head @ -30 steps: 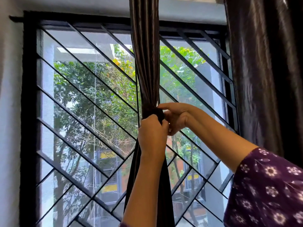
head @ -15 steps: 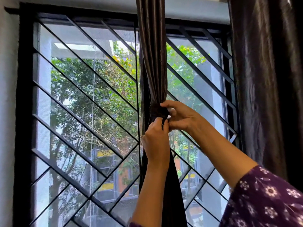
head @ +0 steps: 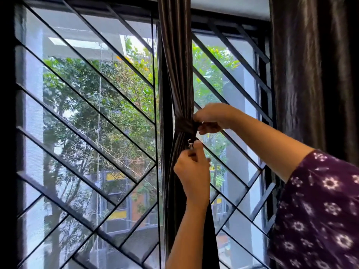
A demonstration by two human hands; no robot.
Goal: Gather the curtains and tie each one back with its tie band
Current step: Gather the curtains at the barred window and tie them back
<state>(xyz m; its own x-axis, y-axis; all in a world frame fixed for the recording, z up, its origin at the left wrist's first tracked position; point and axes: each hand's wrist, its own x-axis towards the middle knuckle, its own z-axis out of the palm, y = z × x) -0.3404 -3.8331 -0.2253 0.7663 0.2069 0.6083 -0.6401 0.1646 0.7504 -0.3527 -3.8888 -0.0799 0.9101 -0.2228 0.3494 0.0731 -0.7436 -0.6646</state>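
Note:
A dark brown curtain (head: 175, 61) hangs gathered into a narrow bunch at the middle of the window. A dark tie band (head: 184, 126) is wrapped around its waist. My right hand (head: 212, 118) pinches one end of the band at the bunch's right side. My left hand (head: 192, 172) is just below and pinches the other end, where a small light-coloured fastening (head: 190, 144) shows at my fingertips. A second dark curtain (head: 310, 74) hangs loose and wide at the right edge, with no band visible on it.
A window with a black diagonal metal grille (head: 87, 105) fills the view behind the curtain, with trees and buildings outside. My right arm wears a purple floral sleeve (head: 318, 214) at the lower right.
My left hand has dropped a little below the band and now pinches its end. My right hand stays at the band. The view has moved closer to the window.

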